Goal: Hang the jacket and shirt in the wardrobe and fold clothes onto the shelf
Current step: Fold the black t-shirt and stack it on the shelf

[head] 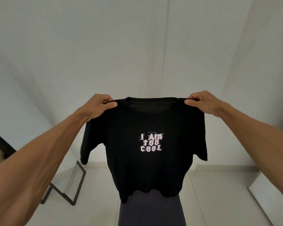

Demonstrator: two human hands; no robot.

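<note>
A black T-shirt (147, 170) with pale printed lettering on its chest hangs spread out in front of me, front side facing me. My left hand (99, 105) pinches its left shoulder seam, and my right hand (201, 103) pinches the right shoulder seam. Both arms are stretched forward at about the same height. The shirt's sleeves droop at each side and its hem hangs free above the floor. No jacket, hanger or wardrobe shelf shows in the view.
White walls (137, 46) stand ahead and to both sides. A black metal frame (72, 190) leans at the lower left on the pale floor. A dark grey surface (150, 212) lies below the shirt. A white panel edge (271, 198) sits at the lower right.
</note>
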